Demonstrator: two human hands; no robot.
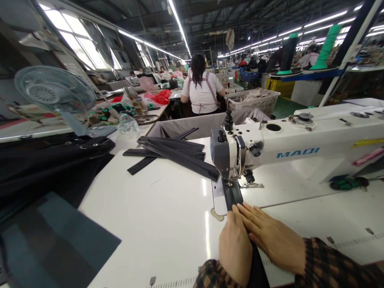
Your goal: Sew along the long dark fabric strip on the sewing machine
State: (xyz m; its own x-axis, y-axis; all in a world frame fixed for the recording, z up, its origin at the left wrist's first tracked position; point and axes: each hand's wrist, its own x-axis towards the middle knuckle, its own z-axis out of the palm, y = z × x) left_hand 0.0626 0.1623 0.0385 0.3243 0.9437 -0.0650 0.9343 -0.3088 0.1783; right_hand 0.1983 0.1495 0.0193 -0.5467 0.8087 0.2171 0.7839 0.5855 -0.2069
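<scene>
A black fabric strip [233, 194] runs lengthwise under the presser foot of a white sewing machine [288, 148] and back toward me. My left hand [235, 246] is closed over the strip, its fingers folded down and the tips a short way in front of the foot. Beside it my right hand [273, 236] lies flat, with straight fingers pressing on the strip's right edge. The fingertips of both hands nearly meet. Below my hands the strip continues off the bottom of the view. Several similar black strips [168, 150] lie in a loose pile left of the machine head.
Dark cloth [45, 168] and a blue-grey panel [60, 236] lie at the left, near a fan [54, 92]. A green-handled tool [345, 183] rests by the machine's arm. Thread cones [327, 48] stand above right. Ahead, a person [201, 88] sits beside a basket [255, 100].
</scene>
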